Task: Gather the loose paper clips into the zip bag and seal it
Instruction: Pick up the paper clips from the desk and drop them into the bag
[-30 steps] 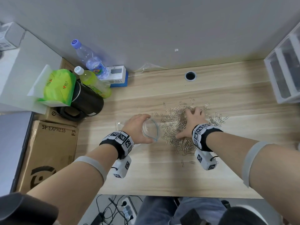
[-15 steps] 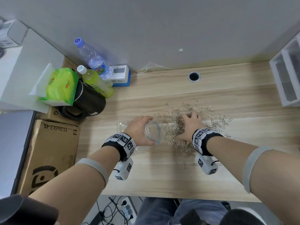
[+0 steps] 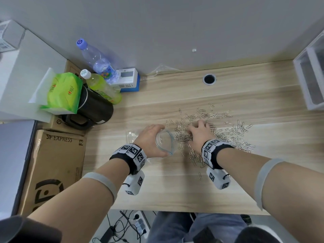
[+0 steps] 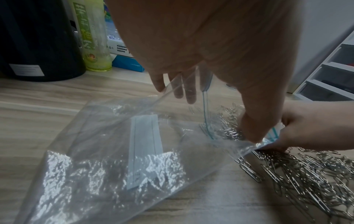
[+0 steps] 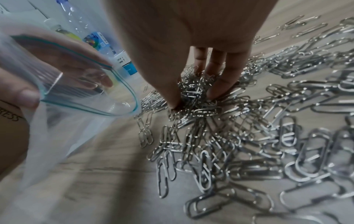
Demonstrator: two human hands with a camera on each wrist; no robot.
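A clear zip bag (image 3: 164, 141) with a blue zip line lies on the wooden desk (image 3: 175, 190). My left hand (image 3: 150, 135) grips its rim and holds the mouth open toward the right. In the left wrist view the bag (image 4: 118, 151) looks empty except for a white label. A wide heap of silver paper clips (image 3: 228, 135) lies right of the mouth. My right hand (image 3: 198, 131) is down on the heap's left part. Its thumb and fingers (image 5: 216, 89) pinch a clump of paper clips (image 5: 249, 136) close to the bag's mouth (image 5: 86, 97).
A black kettle (image 3: 94, 106), a green tissue pack (image 3: 63, 92), two bottles (image 3: 100, 62) and a blue-white box (image 3: 128, 79) crowd the desk's far left. White drawers (image 3: 312, 76) stand at the far right. A cable hole (image 3: 209, 79) is at the back. A cardboard box (image 3: 52, 163) sits left.
My right hand has drawn left across the heap toward the bag's mouth, bunching clips between thumb and fingers. The left hand still holds the bag open in the same spot.
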